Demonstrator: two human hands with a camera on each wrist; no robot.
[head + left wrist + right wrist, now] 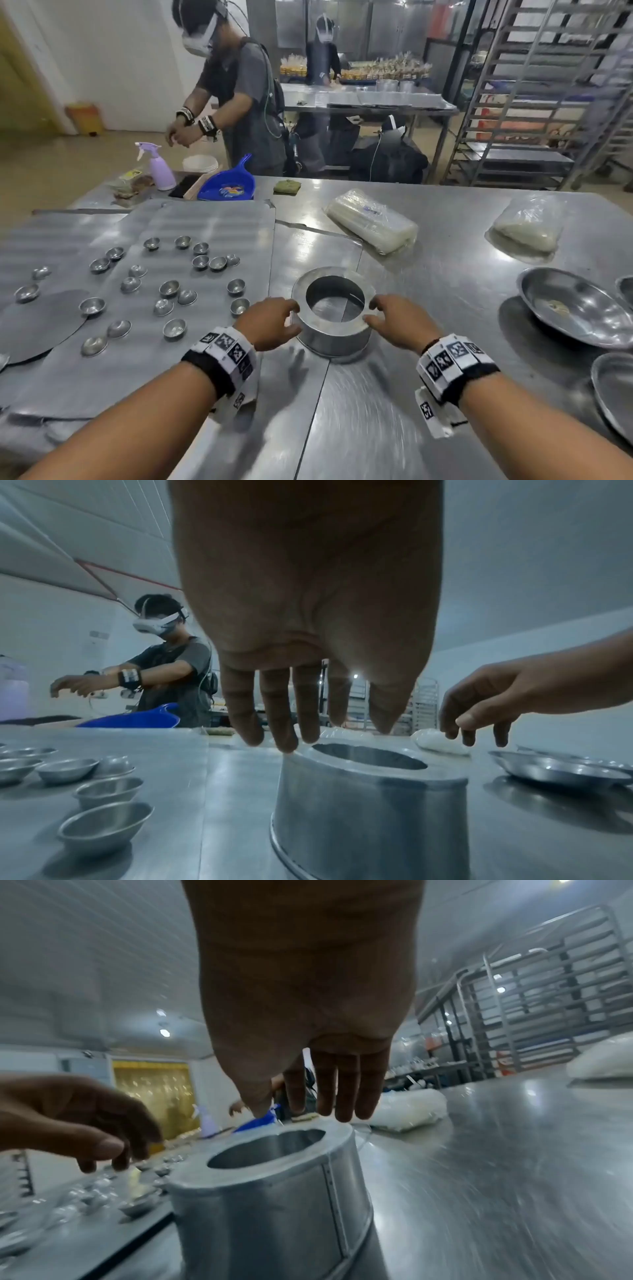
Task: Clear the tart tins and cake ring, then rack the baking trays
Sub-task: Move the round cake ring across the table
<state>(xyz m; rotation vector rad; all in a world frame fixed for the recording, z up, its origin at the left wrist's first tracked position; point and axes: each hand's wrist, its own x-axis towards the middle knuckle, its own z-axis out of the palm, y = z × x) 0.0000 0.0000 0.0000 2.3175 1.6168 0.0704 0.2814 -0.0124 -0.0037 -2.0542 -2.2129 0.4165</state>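
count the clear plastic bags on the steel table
2. One clear plastic bag lies beyond the metal cake ring; the other lies far right, behind the shallow steel dishes. None looks hidden.

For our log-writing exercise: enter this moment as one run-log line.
step: reach for cake ring | left hand: open, beside ring | right hand: open, beside ring | tart tins: on baking trays | ring: on table

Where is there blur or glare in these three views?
Head view: glare on the steel table, streaking near the wrists. Left wrist view: dim and bluish, the cake ring fairly sharp. Right wrist view: table and tart tins motion-smeared.
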